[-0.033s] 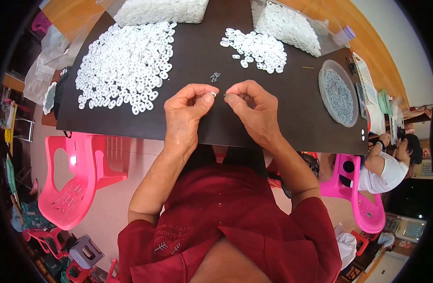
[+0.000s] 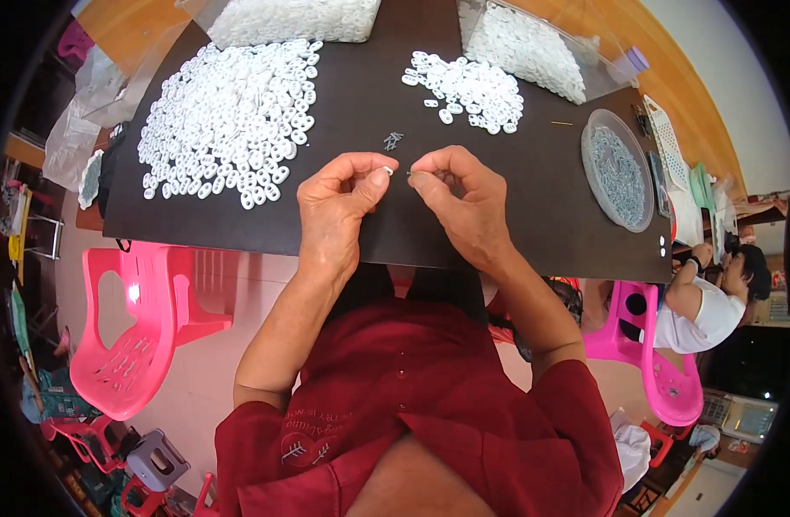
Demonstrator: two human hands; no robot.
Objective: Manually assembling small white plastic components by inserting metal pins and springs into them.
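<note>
My left hand (image 2: 333, 211) pinches a small white oval piece (image 2: 388, 171) between thumb and forefinger, above the dark table. Just to its right, my right hand (image 2: 464, 202) is closed with a tiny metal screw (image 2: 409, 173) showing at its fingertips. The two sets of fingertips face each other with a narrow gap between them. Beyond them lies a little heap of grey screws (image 2: 393, 140). A wide pile of white oval pieces with holes (image 2: 227, 121) spreads to the left, and a smaller white pile (image 2: 474, 93) lies farther off on the right.
Clear bins of white pieces stand at the back left (image 2: 292, 19) and back right (image 2: 533, 53). A round tub (image 2: 590, 185) full of screws sits at the right. Pink chairs flank the table, one at left (image 2: 128, 345). Another person (image 2: 705, 314) sits at far right.
My left hand has shifted very slightly to the left. My right fingertips are almost where they were, and both holds look the same.
</note>
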